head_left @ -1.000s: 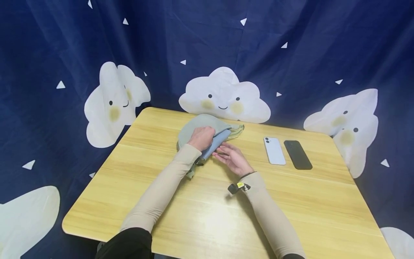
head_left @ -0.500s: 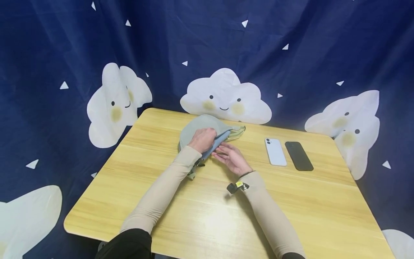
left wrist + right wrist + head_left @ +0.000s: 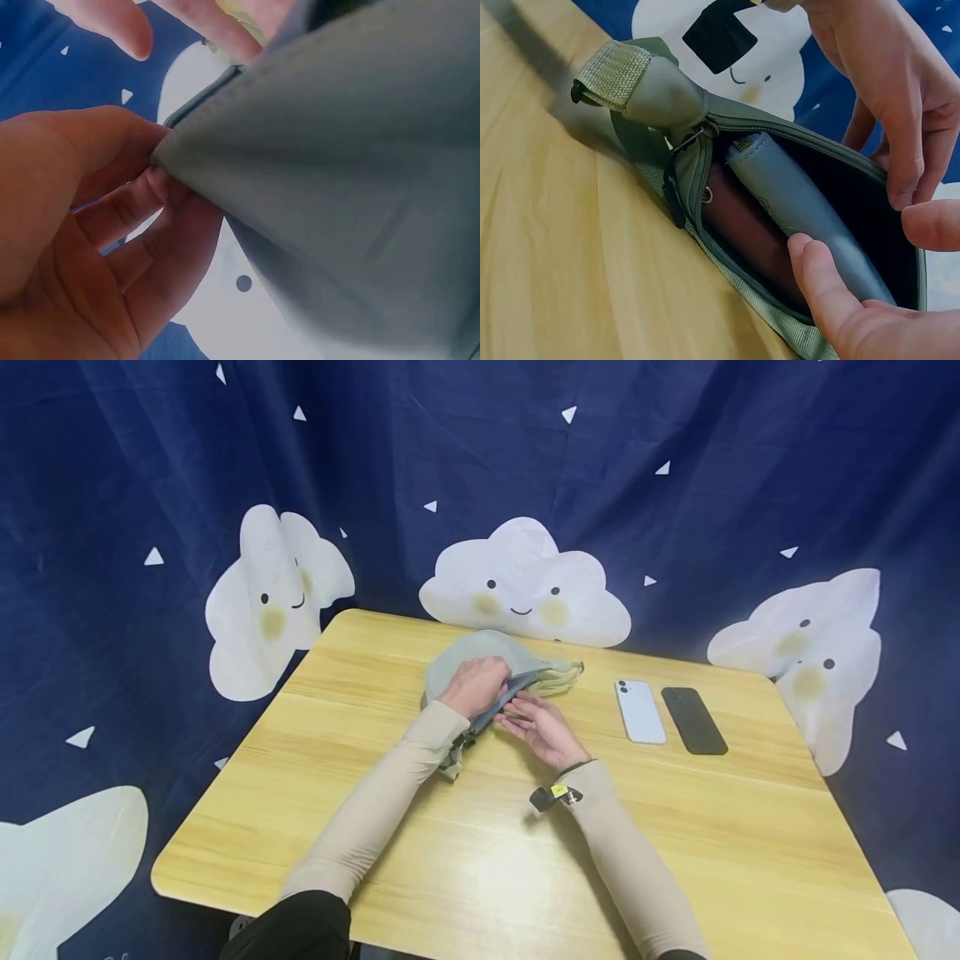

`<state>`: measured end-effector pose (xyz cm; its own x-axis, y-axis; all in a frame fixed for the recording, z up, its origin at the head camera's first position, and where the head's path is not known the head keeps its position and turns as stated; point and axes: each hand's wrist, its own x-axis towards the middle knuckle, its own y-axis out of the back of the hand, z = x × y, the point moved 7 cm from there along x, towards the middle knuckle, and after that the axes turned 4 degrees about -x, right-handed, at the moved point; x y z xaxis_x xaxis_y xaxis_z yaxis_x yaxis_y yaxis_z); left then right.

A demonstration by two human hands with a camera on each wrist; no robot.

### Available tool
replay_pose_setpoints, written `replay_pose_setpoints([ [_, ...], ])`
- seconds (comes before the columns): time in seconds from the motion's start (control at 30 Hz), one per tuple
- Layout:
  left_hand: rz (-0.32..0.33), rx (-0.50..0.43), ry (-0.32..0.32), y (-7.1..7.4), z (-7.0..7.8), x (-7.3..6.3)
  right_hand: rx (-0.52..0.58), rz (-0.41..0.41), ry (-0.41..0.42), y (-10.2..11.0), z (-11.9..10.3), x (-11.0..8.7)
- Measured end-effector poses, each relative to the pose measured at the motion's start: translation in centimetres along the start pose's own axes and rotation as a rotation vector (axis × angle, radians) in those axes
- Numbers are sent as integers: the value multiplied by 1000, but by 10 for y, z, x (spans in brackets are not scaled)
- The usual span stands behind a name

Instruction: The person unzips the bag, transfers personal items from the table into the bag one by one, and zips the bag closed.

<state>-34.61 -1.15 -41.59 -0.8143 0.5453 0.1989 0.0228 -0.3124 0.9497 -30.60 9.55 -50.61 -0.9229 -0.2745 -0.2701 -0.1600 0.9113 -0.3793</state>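
Observation:
A grey-green sling bag (image 3: 483, 647) lies at the back of the table with its zipped mouth spread apart. My left hand (image 3: 476, 685) pinches the upper rim of that mouth between thumb and fingers. Inside the bag, the right wrist view shows a blue-grey zipped pouch (image 3: 810, 202) beside a dark reddish-brown item (image 3: 746, 232), whose kind is unclear. My right hand (image 3: 543, 735) reaches in from the right; its extended fingertips (image 3: 814, 262) touch the pouch, and its thumb is apart from it. The pouch's lower end is hidden in the bag.
On the right of the wooden table (image 3: 750, 827) lie a pale phone (image 3: 641, 712) and a black phone (image 3: 693, 721), both with their backs up. The bag's strap (image 3: 558, 678) trails at its right end. A blue curtain (image 3: 675, 410) hangs behind.
The blue-grey pouch has sunk further into the bag, with less of it showing. The bag and my left hand have shifted slightly right. Both phones stay put.

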Motion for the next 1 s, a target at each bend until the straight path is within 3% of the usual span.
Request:
replay_pose_setpoints([
  [0.33, 29, -8, 34, -2, -2, -10, 10, 7, -1, 0, 1, -6],
  [0.63, 59, 30, 58, 0, -6, -28, 2, 9, -17, -3, 4, -10],
  [1.0, 37, -40, 41, 2, -4, -36, 10, 34, -27, -9, 8, -9],
])
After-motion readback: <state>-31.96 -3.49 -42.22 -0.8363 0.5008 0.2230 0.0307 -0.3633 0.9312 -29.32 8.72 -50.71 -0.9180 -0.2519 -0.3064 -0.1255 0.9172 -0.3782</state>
